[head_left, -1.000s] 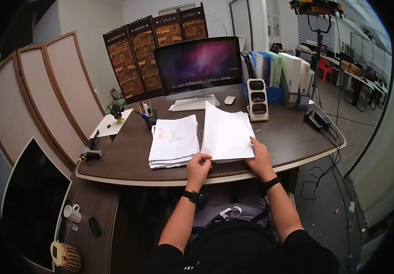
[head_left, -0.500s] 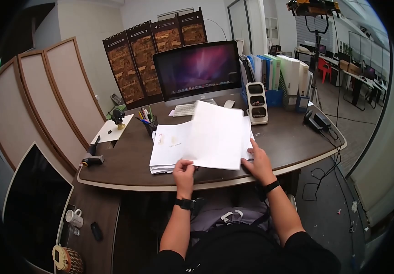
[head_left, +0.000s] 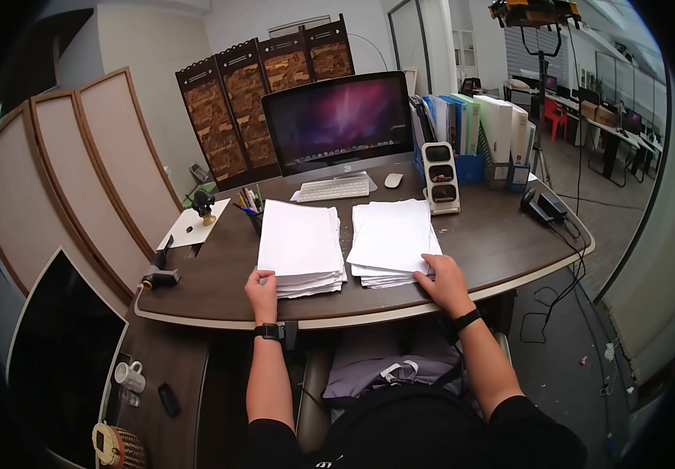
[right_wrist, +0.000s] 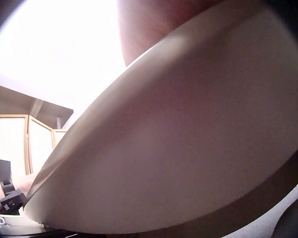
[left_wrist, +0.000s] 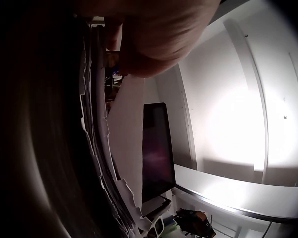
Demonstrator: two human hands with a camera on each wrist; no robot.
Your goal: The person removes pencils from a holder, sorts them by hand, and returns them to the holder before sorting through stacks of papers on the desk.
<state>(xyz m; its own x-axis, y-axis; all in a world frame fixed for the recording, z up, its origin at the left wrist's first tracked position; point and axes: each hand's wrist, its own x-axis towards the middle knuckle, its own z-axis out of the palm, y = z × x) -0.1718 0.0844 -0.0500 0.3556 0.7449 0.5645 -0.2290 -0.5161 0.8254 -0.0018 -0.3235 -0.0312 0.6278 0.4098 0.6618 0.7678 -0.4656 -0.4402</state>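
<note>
Two stacks of white paper lie side by side near the desk's front edge. At the left stack (head_left: pixel 300 238), the left hand (head_left: pixel 261 297) pinches the lower left corner of the top sheet between thumb and fingers. The right hand (head_left: pixel 447 285) pinches the lower right corner of the top sheet on the right stack (head_left: pixel 391 234). In the left wrist view the left hand (left_wrist: pixel 164 37) is above uneven paper edges (left_wrist: pixel 102 148). The right wrist view shows part of the right hand (right_wrist: pixel 149 27) above the desk's pale edge (right_wrist: pixel 164 129); its fingertips are hidden there.
Behind the stacks are a keyboard (head_left: pixel 333 188), a mouse (head_left: pixel 393 180) and a monitor (head_left: pixel 337 125). A pen holder (head_left: pixel 254 219) is at the left stack's back corner. A white three-slot holder (head_left: pixel 441 178) stands beside the right stack, before several binders (head_left: pixel 486 133).
The left hand has carried a sheet leftward from the right stack onto the left stack, where it now lies flat. The right hand remains at the right stack's corner.
</note>
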